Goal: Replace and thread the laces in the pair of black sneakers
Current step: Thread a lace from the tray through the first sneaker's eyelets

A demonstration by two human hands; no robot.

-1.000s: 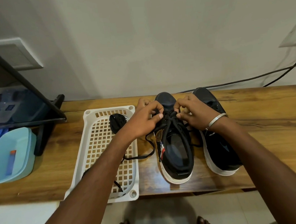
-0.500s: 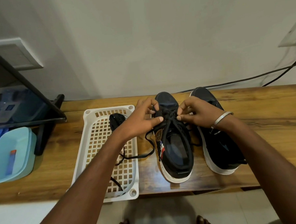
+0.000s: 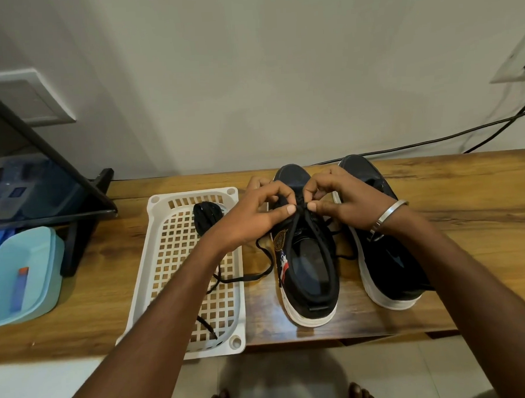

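Both my hands are at the eyelet rows of the near sneaker [image 3: 307,266], which stands on the bench [image 3: 468,206] with its toe to the wall. The second sneaker [image 3: 383,262] stands just beside it on my right, with no lacing visible on it. My left hand [image 3: 253,217] and my right hand [image 3: 343,206] are both curled, thumb tips nearly meeting over the tongue, each pinching the black lace [image 3: 300,210] where it crosses. One loose run of that lace trails off the shoe's left side and into the white basket [image 3: 167,258]. A coiled spare lace [image 3: 206,215] lies at the basket's far end.

Assessment: the step in hand is working the lace through the upper eyelets. To do it well, I judge the following necessary:

- Keep the strand flat, not twisted, before it enters the hole.
- Hold the crossing down with one thumb while the other hand draws slack.
- Draw both ends evenly, so neither tail comes up short.
- Free the trailing run from the basket grid first; it could snag there.

Which eyelet is being served I cannot tell; my fingers hide it.
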